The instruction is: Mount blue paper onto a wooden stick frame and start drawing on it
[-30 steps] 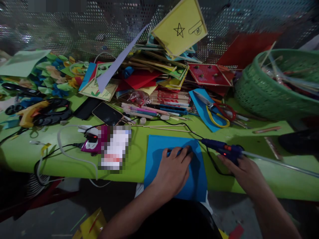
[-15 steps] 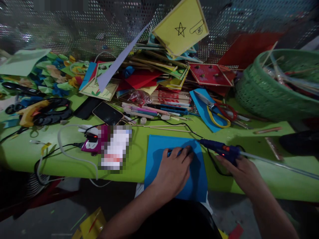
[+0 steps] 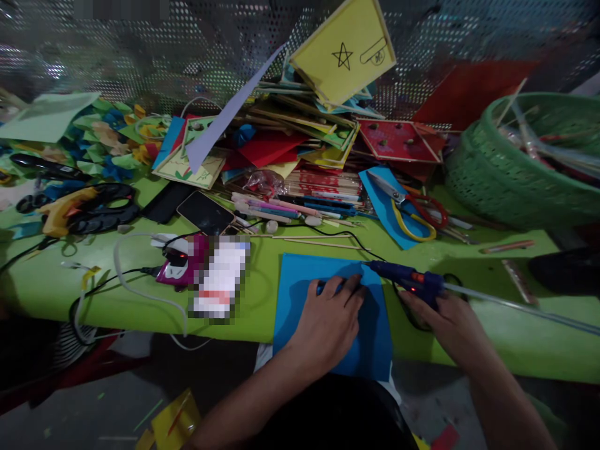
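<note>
Blue sheet (image 3: 372,337) lies under the left hand (image 3: 329,315), finger grip unclear; the right hand (image 3: 454,319) grasps the glue gun (image 3: 407,276) near the sheet's far right corner; gluing seems in hand, next probably needing steady aim

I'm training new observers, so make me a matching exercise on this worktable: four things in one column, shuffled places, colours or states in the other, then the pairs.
Things:
1. glue gun
2. blue sheet
3. basket
4. yellow card

Places, colours, states:
A. bears a drawn star
B. held in the right hand
C. green
D. under the left hand

Pairs: 1-B, 2-D, 3-C, 4-A
</note>
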